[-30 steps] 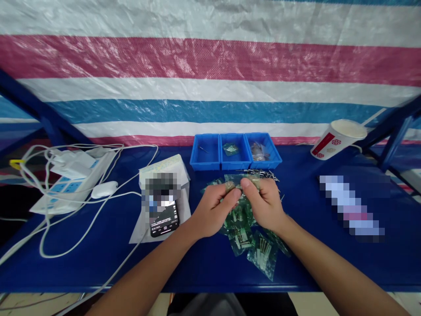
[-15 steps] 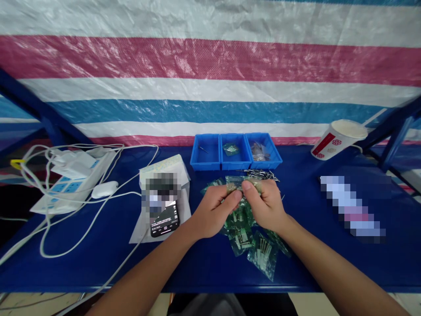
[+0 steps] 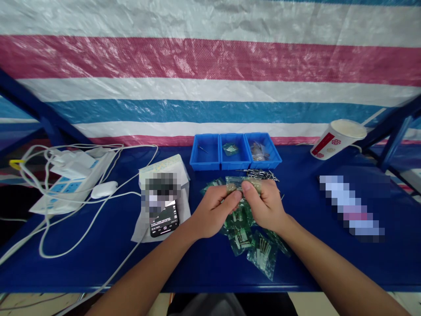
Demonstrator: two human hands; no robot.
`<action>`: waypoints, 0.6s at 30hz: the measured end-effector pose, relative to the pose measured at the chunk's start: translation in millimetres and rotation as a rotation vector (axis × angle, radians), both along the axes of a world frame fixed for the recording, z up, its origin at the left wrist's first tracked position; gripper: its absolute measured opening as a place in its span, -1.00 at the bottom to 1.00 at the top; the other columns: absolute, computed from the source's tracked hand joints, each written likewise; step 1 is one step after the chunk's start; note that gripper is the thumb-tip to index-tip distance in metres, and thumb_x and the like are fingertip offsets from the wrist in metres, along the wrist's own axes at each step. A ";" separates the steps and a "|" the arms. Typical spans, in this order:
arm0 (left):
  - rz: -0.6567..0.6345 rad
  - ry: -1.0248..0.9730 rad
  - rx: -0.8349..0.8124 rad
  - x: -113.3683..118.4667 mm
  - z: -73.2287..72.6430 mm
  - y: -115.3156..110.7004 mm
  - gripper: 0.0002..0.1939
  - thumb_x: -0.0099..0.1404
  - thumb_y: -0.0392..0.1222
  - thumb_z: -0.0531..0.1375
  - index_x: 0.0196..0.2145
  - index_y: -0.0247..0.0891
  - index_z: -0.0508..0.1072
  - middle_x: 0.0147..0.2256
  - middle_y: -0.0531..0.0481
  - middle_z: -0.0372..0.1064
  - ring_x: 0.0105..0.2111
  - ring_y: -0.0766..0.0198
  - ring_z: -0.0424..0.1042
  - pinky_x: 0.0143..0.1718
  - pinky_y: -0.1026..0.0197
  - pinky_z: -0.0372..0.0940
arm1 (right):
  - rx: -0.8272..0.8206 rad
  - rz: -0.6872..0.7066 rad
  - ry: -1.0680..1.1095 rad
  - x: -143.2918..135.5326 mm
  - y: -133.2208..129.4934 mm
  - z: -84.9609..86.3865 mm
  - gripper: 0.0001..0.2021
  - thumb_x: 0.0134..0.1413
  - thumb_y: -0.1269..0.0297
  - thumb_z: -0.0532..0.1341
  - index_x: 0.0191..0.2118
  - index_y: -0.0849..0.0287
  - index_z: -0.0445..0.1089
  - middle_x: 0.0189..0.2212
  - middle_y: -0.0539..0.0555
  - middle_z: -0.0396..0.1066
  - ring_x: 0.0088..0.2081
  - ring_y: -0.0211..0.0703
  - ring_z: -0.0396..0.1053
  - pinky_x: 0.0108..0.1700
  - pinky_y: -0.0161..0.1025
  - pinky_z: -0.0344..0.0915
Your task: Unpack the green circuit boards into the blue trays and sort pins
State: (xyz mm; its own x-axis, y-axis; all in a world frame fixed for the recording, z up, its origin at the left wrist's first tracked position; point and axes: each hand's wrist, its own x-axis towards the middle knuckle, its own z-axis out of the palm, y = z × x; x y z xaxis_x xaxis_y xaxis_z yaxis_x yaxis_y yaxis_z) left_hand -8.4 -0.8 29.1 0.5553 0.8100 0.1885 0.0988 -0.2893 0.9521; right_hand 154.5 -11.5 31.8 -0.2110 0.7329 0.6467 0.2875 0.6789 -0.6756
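Observation:
My left hand [image 3: 215, 210] and my right hand [image 3: 265, 202] pinch a small clear plastic bag [image 3: 234, 180] between thumbs and fingers, thumbs side by side on top. The fingers hide most of that bag and whatever is inside. Beneath and in front of the hands lie several greenish clear bags [image 3: 240, 237] holding screws and white wall plugs. One such bag [image 3: 262, 254] rests nearest to me, its screws and plugs lined up. Behind my right hand is a loose pile of screws [image 3: 261, 174].
Three joined blue bins [image 3: 235, 164] stand at the back, with a screw, a greenish bag and clear bags inside. A phone [image 3: 165, 221] rests on white paper at left, near tangled cables and a power strip [image 3: 70, 186]. At right are a paper cup [image 3: 332, 142] and a blurred-out object [image 3: 353, 208].
Both hands keep their pinch on the bag, with no clear movement. The view has shifted very slightly.

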 end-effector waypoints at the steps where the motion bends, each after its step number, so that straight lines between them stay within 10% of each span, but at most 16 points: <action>1: -0.003 0.000 -0.003 0.0 0.3 0.0 -0.48 0.47 0.11 0.00 -0.56 -0.25 0.24 -0.62 0.12 0.14 -0.59 0.38 0.12 -0.50 0.26 0.04 | 0.003 -0.002 -0.002 0.0 0.0 0.3 -0.54 0.38 0.38 0.04 -0.62 0.12 0.13 -0.72 -0.11 0.12 -0.65 -0.35 0.08 -0.51 -0.29 0.05; 18: -0.012 0.003 -0.006 -1.1 -2.3 1.0 -0.47 0.47 0.13 0.00 -0.56 -0.25 0.24 -0.61 0.11 0.15 -0.58 0.38 0.13 -0.49 0.26 0.06 | 0.037 -0.009 -0.058 3.0 1.0 -1.9 -0.52 0.40 0.35 0.02 -0.62 0.12 0.21 -0.71 -0.08 0.24 -0.65 -0.34 0.09 -0.49 -0.27 0.09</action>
